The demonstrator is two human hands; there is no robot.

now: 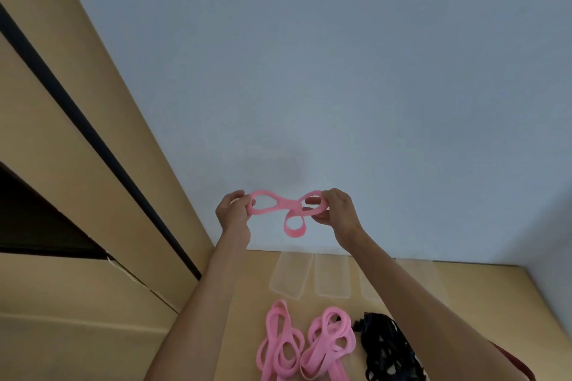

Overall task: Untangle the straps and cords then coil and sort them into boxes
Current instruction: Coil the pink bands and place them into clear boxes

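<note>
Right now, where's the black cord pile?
Head view, lower right: the black cord pile lies on the table, just right of the two pink strap bundles, nearer than the clear boxes.

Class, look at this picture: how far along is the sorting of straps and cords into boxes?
Done: nothing boxed; the clear boxes look empty. In hand: the left hand and right hand stretch one twisted pink strap in the air. Left: two pink strap piles and the black cord tangle on the table.

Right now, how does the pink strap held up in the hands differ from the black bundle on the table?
The pink strap is held in the air between the left hand and right hand, stretched into open loops; the black bundle lies untouched on the table, a dense tangle. Both are unboxed.
</note>
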